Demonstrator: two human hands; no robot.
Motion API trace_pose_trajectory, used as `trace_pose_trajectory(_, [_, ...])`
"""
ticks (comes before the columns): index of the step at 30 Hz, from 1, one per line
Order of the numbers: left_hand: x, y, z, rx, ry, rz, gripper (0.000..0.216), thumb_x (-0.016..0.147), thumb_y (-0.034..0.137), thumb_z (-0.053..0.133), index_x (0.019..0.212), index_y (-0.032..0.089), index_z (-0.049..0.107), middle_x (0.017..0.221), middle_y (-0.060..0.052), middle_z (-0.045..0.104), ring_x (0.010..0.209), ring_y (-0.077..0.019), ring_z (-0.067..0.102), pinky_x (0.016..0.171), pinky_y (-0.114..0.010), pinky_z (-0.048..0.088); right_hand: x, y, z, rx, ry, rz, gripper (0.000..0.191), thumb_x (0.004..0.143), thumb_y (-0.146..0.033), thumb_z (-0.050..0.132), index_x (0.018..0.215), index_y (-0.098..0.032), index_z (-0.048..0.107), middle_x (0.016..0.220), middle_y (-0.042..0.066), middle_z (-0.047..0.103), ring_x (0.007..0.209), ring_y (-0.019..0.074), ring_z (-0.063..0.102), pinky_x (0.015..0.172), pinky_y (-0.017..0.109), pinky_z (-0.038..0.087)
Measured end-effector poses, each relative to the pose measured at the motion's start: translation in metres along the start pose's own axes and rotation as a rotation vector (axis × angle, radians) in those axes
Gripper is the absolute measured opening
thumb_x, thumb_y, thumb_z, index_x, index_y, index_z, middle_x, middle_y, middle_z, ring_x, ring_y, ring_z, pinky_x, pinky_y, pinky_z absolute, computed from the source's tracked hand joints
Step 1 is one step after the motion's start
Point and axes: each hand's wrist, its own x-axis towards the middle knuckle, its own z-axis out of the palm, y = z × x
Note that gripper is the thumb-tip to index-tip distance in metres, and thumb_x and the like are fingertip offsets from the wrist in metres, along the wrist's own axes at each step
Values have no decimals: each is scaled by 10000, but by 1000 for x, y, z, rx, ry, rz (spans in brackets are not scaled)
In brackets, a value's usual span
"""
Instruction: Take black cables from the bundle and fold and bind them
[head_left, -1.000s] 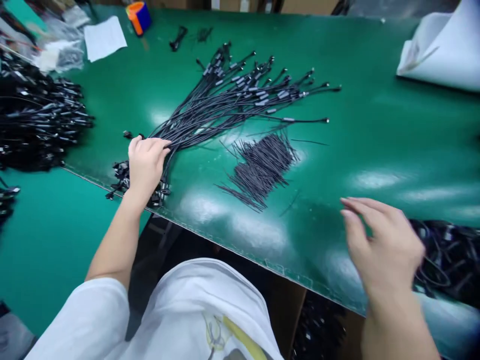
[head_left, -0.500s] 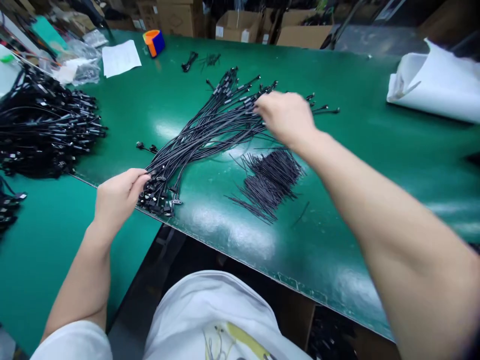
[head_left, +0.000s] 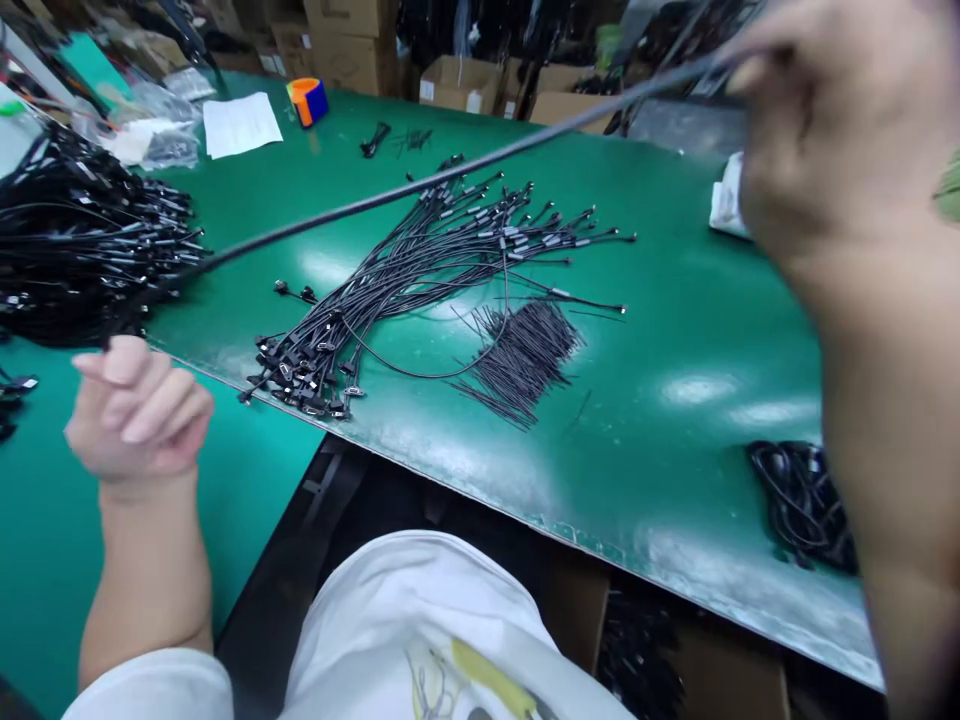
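Note:
A black cable [head_left: 450, 172] stretches nearly straight between my hands, above the table. One end is pinched in my left hand [head_left: 142, 410], closed at the table's near left edge. My right hand [head_left: 840, 130], raised high at the upper right and blurred, is closed on the other end. Below the cable lies a loose bundle of similar black cables [head_left: 405, 255], with connectors at both ends. Right of the bundle is a pile of short thin black ties [head_left: 525, 355]. One cable from the bundle loops across toward this pile.
A big heap of black cables [head_left: 82, 240] lies at the left. Toward the back are a white paper [head_left: 240, 125], an orange and blue tape roll [head_left: 307, 102] and cardboard boxes [head_left: 457, 85]. A coiled black cable bundle [head_left: 802, 500] lies on the green table [head_left: 660, 440] at the right.
One cable has come up off the bundle between my hands. My right hand has moved up and right, my left hand left and slightly down. The bundle's far ends are more spread.

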Motion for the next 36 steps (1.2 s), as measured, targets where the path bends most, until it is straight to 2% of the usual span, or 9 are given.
trace_pose_trajectory(2, [-5, 0, 3, 108, 56, -12, 346, 943, 435, 559, 698, 192, 556, 415, 135, 231, 264, -18, 69, 245, -89, 162, -51, -5, 16, -363, -31, -70, 507, 1047, -453, 210, 1220, -234, 633, 1036, 162, 644, 991, 300, 597, 562, 332, 307])
trace_pose_trajectory(5, [-23, -30, 36, 615, 38, -155, 346, 949, 462, 517, 827, 174, 666, 589, 57, 577, 390, -59, 450, 374, -147, 415, -130, -50, 55, -358, -217, -340, 387, 1038, -285, 331, 944, -163, 687, 675, 70, 630, 588, 150, 547, 504, 287, 230])
trace_pose_trajectory(9, [-60, -94, 102, 756, -436, -328, 307, 920, 357, 589, 1129, 163, 703, 1129, -99, 727, 1091, -199, 665, 989, -318, 512, -188, -122, 75, -151, -232, -430, 289, 1021, -278, 451, 827, -169, 636, 649, 10, 603, 561, 104, 523, 523, 268, 264])
trace_pose_trajectory(12, [-78, -120, 128, 542, -652, -565, 327, 952, 384, 535, 1119, 167, 715, 839, -46, 708, 885, -167, 660, 913, -318, 513, -193, -126, 59, -175, -172, -269, 356, 1022, -352, 449, 771, -172, 625, 657, 21, 600, 588, 117, 534, 525, 275, 253])
trace_pose_trajectory(18, [-70, -110, 117, -100, -512, -974, 349, 859, 456, 680, 859, 111, 730, 441, 99, 283, 406, -30, 251, 482, -184, 385, -215, -63, 35, 22, -315, 37, 280, 1001, -389, 454, 989, -210, 669, 943, 49, 701, 815, 180, 639, 604, 269, 387])
trace_pose_trajectory(24, [-62, -91, 115, -281, -213, -917, 301, 870, 350, 685, 1063, 122, 723, 465, 121, 299, 348, 8, 197, 473, -125, 441, -252, -52, 57, 439, -445, 211, 360, 952, -482, 520, 1185, -235, 638, 931, 45, 712, 732, 188, 662, 632, 306, 514])
trace_pose_trajectory(29, [-62, -93, 112, -164, -259, -956, 389, 832, 307, 717, 1163, 104, 695, 539, 73, 463, 427, -13, 381, 595, -164, 527, -263, -54, 58, 214, -249, 144, 339, 1005, -413, 451, 1235, -245, 634, 1010, 67, 722, 859, 241, 695, 730, 365, 522])
trace_pose_trajectory(33, [-61, -90, 109, -143, -119, -913, 307, 927, 352, 590, 1130, 144, 691, 475, 120, 248, 329, -3, 133, 405, -119, 350, -266, -42, 50, -17, -189, 105, 328, 1017, -374, 427, 1235, -232, 626, 968, 90, 721, 822, 257, 692, 627, 356, 477])
trace_pose_trajectory(36, [-56, -82, 107, -76, 15, -788, 357, 991, 421, 470, 1239, 222, 633, 500, 124, 207, 326, -12, 97, 503, -126, 451, -272, -37, 49, -136, -204, 51, 327, 1026, -283, 365, 1151, -244, 664, 851, 98, 711, 731, 258, 663, 613, 366, 443])
